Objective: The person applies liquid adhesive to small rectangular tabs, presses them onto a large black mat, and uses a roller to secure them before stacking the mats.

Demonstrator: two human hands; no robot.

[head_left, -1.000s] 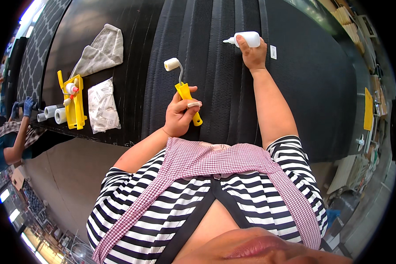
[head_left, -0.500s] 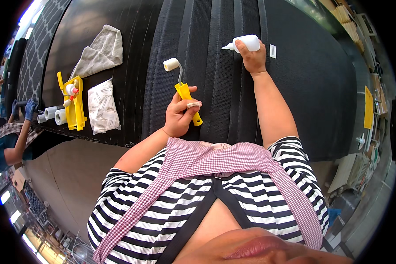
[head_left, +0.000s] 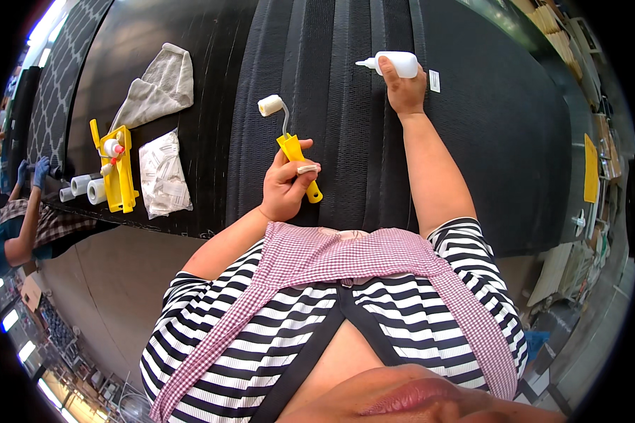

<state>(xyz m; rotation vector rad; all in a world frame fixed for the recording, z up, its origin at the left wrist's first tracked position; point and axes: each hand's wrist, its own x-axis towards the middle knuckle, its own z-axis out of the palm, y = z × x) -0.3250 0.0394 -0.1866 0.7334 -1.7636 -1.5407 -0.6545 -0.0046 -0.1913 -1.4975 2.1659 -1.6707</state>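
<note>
My left hand (head_left: 284,187) is closed round the yellow handle of a small paint roller (head_left: 291,149), its white roller head up and to the left. Between the thumb and fingers of that hand there is also a small stack of white labels (head_left: 306,169). Farther off, my right hand (head_left: 406,92) grips a white squeeze bottle (head_left: 400,64) on its side, nozzle pointing left over the ribbed black mats (head_left: 349,127). Just right of this hand, a single white label (head_left: 434,82) lies on a smoother black mat (head_left: 494,141).
On the table's left lie a grey cloth (head_left: 161,84), a yellow tray (head_left: 124,180) with a small red-tipped bottle, a clear bag of white labels (head_left: 164,176) and several white rolls (head_left: 96,190). Beyond the far left, a person in blue gloves (head_left: 41,171) works at the table.
The squeeze bottle has turned nearly level, its nozzle tip now higher in the view. My left hand still holds the roller and labels, hardly moved. The co-worker's hands have shifted slightly.
</note>
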